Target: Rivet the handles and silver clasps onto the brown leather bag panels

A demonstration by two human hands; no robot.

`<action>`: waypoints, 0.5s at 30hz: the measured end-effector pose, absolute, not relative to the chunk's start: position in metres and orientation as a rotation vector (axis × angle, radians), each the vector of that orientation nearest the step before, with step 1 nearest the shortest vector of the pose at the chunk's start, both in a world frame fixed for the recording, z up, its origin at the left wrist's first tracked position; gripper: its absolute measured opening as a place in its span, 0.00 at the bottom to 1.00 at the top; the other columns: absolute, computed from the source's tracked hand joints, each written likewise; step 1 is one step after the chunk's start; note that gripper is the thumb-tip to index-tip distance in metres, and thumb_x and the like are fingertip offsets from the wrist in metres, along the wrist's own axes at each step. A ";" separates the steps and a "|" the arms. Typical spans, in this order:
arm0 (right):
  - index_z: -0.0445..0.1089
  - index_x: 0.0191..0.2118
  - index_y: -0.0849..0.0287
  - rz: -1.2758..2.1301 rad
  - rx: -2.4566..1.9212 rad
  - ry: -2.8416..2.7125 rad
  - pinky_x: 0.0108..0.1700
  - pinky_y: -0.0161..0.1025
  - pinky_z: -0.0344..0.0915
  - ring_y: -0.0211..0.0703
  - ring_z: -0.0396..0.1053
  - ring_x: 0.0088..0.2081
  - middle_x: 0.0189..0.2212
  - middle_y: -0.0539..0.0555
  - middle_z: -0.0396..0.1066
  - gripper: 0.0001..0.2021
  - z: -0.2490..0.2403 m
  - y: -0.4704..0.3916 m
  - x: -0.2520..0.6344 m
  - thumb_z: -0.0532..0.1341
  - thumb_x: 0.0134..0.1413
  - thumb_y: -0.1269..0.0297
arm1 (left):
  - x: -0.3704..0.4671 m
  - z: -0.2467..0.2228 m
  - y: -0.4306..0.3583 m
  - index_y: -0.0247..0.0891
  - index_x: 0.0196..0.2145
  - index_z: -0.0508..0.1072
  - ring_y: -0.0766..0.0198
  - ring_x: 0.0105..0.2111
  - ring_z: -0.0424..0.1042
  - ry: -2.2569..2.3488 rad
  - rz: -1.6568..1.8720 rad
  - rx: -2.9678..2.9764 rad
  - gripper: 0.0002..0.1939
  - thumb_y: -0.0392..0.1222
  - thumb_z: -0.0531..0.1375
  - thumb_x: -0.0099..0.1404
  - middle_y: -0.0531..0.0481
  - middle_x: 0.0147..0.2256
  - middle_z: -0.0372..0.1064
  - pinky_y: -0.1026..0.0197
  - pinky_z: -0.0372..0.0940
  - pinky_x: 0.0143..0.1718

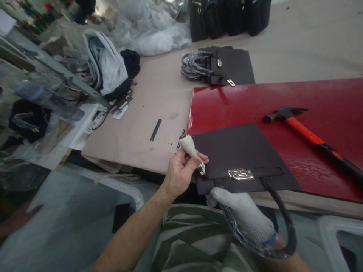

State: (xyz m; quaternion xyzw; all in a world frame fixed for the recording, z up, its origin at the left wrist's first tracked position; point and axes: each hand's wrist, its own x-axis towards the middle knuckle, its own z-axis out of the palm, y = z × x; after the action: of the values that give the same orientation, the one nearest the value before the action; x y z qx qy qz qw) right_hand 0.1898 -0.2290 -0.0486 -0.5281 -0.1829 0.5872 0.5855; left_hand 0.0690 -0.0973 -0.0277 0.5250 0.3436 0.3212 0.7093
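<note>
My left hand [181, 172], bare, is closed around a short tool wrapped in white tape [187, 145]. Its tip points down near the left end of the seam on a dark brown bag panel [229, 147]. The panel has a silver clasp [241, 174] and a plastic-wrapped handle [289, 230] looping toward me. My right hand [241, 207], in a white knitted glove, pinches the panel's near edge with the thumb on top; its other fingers are mostly hidden. The panel lies partly on a red board [283, 98].
A claw hammer [306, 130] with an orange and black handle lies on the red board. Behind it rest more dark panels [235, 66] with wrapped handles [195, 66]. A thin dark strip [155, 129] lies on the table [141, 151]; black bags [229, 17] stand at the back.
</note>
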 end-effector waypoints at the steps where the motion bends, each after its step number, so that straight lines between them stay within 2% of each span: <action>1: 0.74 0.35 0.56 1.373 -1.227 -0.413 0.37 0.47 0.72 0.47 0.68 0.29 0.27 0.51 0.72 0.15 -0.049 -0.229 0.189 0.73 0.49 0.51 | 0.069 -0.027 -0.098 0.34 0.43 0.73 0.54 0.41 0.81 0.762 0.717 1.168 0.21 0.56 0.68 0.66 0.42 0.40 0.79 0.58 0.74 0.43; 4: 0.75 0.38 0.54 1.369 -1.186 -0.411 0.38 0.49 0.73 0.50 0.69 0.30 0.27 0.51 0.72 0.15 -0.049 -0.226 0.188 0.72 0.49 0.51 | 0.068 -0.023 -0.100 0.34 0.43 0.73 0.54 0.41 0.80 0.760 0.730 1.209 0.21 0.56 0.67 0.66 0.42 0.40 0.78 0.59 0.74 0.42; 10: 0.76 0.47 0.52 1.308 -1.122 -0.375 0.39 0.47 0.73 0.49 0.70 0.32 0.36 0.52 0.76 0.21 -0.047 -0.218 0.188 0.72 0.45 0.57 | 0.061 -0.015 -0.107 0.34 0.46 0.74 0.54 0.44 0.79 0.732 0.741 1.400 0.18 0.53 0.63 0.71 0.40 0.44 0.78 0.59 0.72 0.46; 15: 0.76 0.46 0.51 1.302 -1.165 -0.411 0.45 0.52 0.73 0.52 0.72 0.35 0.35 0.52 0.77 0.21 -0.050 -0.217 0.190 0.73 0.44 0.56 | 0.059 -0.016 -0.108 0.35 0.47 0.75 0.54 0.45 0.79 0.722 0.745 1.464 0.16 0.51 0.62 0.72 0.40 0.45 0.78 0.59 0.71 0.47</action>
State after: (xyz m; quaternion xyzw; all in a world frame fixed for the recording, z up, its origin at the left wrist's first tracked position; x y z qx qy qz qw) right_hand 0.1896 -0.2167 -0.0496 -0.5073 -0.1788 0.5669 0.6239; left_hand 0.0587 -0.1080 -0.0161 0.6376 0.3144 0.3246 0.6238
